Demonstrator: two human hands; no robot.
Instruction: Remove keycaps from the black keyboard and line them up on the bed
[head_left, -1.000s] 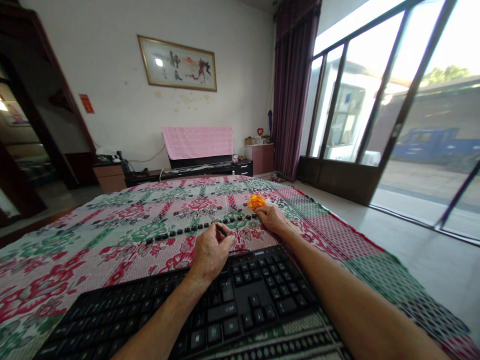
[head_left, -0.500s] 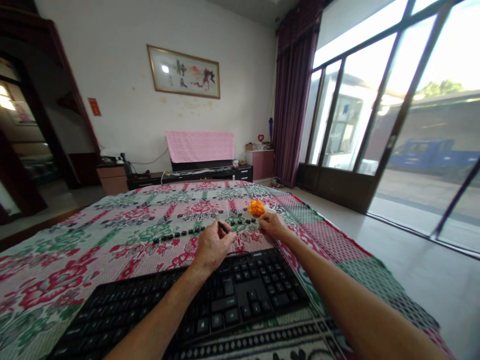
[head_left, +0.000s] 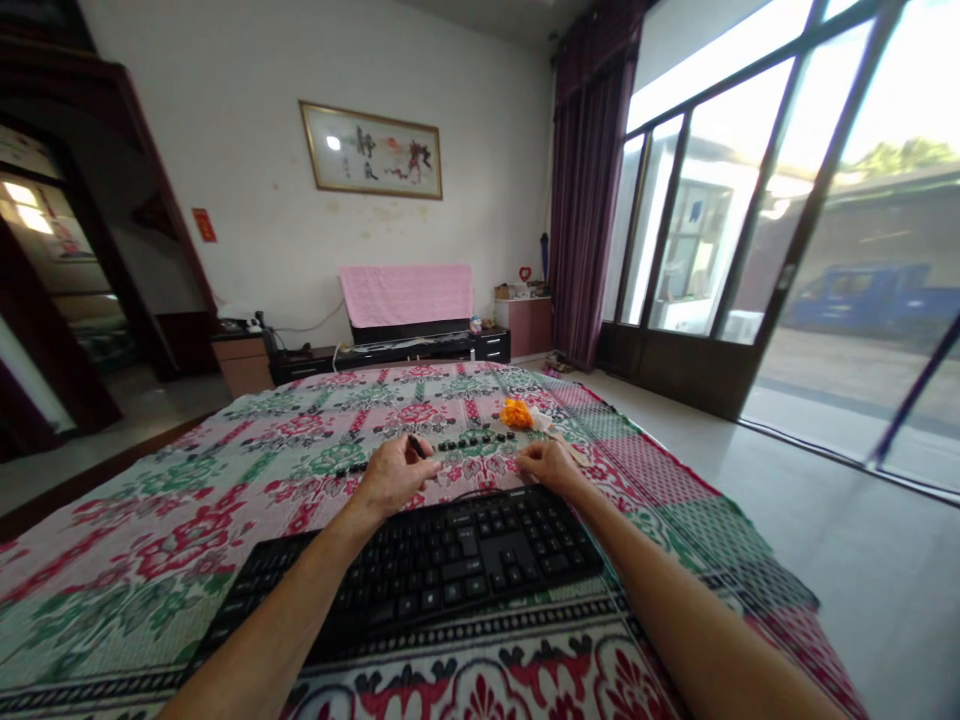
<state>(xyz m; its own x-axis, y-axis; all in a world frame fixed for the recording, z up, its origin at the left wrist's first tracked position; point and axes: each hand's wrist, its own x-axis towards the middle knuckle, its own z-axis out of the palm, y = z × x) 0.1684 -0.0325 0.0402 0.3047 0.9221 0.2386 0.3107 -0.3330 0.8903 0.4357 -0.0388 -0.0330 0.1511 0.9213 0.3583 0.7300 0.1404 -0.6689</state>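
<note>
A black keyboard (head_left: 420, 570) lies on the patterned cloth, partly covered by my left forearm. Beyond it runs a row of small black pieces (head_left: 480, 439) that look like keycaps; my left hand hides part of the row. My left hand (head_left: 391, 474) is closed in a pinch above the cloth, around a short, dark, stick-like thing (head_left: 415, 446). Close to the keyboard's far right corner, my right hand (head_left: 551, 466) has its fingertips pressed together; what they hold, if anything, cannot be made out.
An orange, fluffy thing (head_left: 516, 412) lies beyond my right hand, beside something whitish and a flat beige piece (head_left: 574, 452). The patterned cloth (head_left: 187, 550) spreads under everything. A low black cabinet (head_left: 405, 350) with a pink towel above it stands at the wall; glass doors are right.
My left hand has moved left along the row with the dark thing, uncovering pieces on its right. My right hand has drawn back slightly from the row's right end. The view has shifted slightly.
</note>
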